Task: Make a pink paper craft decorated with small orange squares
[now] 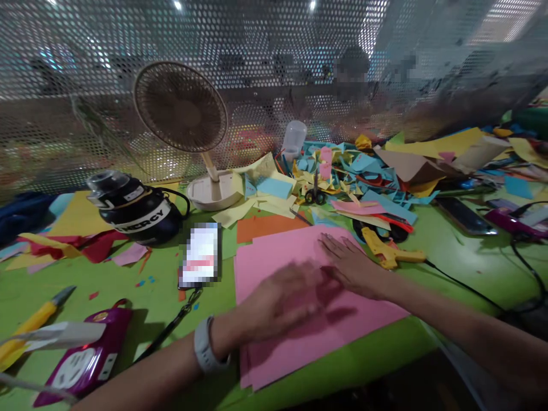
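Observation:
Several sheets of pink paper [274, 251] lie stacked, edges slightly out of line, at the front of the green table. My right hand [349, 262] rests flat on the stack's right part, fingers stretched out. Over the middle of the paper is my left hand [282, 297], smeared by motion, with a light grey watch band on its wrist; its fingers look extended, and nothing shows in them. Whether it touches the sheet I cannot tell. An orange sheet [274, 225] sticks out behind the pink stack. Right of the stack lies a yellow glue gun [389, 248] with a black cord.
A phone [199, 254] on a strap lies left of the stack. Behind it stand a black bottle [137, 208] and a fan [182, 108]. Paper scraps [363, 165] and scissors [315, 191] fill the back. A purple device [89, 354] and yellow cutter [36, 325] lie front left.

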The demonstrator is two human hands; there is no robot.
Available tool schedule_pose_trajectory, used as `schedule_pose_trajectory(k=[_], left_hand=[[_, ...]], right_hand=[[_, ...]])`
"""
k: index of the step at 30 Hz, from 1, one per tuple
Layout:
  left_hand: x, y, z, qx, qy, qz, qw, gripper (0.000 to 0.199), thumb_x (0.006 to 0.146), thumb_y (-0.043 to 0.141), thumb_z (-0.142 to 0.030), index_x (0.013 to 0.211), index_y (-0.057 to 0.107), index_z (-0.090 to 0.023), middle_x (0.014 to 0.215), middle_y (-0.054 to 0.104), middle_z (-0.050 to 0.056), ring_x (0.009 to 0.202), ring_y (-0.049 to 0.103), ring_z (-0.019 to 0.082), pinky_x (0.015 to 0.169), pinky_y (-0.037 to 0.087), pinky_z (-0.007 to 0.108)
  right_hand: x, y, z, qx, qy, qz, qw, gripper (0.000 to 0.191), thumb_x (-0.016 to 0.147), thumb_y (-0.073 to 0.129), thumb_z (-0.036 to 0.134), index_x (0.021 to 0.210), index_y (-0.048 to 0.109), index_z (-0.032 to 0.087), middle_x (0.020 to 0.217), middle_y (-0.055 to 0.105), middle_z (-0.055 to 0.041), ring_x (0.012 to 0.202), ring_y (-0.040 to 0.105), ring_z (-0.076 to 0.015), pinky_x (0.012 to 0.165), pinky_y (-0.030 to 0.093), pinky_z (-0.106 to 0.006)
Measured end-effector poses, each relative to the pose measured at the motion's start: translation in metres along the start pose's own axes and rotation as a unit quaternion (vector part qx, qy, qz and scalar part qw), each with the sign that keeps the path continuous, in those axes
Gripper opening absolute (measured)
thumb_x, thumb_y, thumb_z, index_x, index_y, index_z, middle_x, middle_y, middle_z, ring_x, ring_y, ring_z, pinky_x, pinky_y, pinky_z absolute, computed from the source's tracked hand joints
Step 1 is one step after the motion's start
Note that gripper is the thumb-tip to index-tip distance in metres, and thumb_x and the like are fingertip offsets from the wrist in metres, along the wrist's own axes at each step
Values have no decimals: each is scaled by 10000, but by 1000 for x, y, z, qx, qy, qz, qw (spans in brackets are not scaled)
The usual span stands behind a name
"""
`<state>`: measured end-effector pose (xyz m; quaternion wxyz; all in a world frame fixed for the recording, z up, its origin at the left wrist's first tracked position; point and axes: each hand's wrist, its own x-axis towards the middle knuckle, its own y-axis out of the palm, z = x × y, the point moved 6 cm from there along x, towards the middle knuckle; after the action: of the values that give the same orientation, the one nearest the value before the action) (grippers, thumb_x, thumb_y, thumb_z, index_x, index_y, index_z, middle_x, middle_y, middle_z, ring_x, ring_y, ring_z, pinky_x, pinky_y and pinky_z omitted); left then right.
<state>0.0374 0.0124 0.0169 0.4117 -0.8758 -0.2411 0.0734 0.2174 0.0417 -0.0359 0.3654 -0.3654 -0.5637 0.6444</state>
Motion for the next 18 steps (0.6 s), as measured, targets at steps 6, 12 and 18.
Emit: schedule_pose_trajectory(k=[6, 12, 18], left_hand=[[1, 30, -11, 4, 78, 68, 995, 595, 909, 400, -639, 1373, 538, -293, 1432, 531, 18, 1358, 425, 293, 1077, 431, 415], [-2, -1, 19, 83, -56, -27, 995, 539, 999, 287, -498, 1487, 340, -276, 1474, 475, 77, 1351, 439, 266, 1084, 411, 482], [-5, 19, 50, 257, -32, -26, 965, 790, 905, 399, -654, 1514, 260, -169, 1566, 275, 171, 1450, 197, 356, 1153, 224, 570]], right_hand=[[0, 2, 2, -4, -1, -19, 1000, 641, 1003, 253, 489, 1524, 246, 116, 1557, 259, -195, 1445, 236, -311, 1140, 241, -569], [2, -8, 5, 12, 1, -8, 1000, 666, 987, 309, 525, 1500, 307, 100, 1539, 283, -218, 1434, 256, -338, 1138, 175, -623], [-8, -18, 9, 64, -29, 63, 996, 972, 833, 402, 758, 1519, 234, 89, 1553, 212, -212, 1446, 222, -340, 1167, 79, -594]])
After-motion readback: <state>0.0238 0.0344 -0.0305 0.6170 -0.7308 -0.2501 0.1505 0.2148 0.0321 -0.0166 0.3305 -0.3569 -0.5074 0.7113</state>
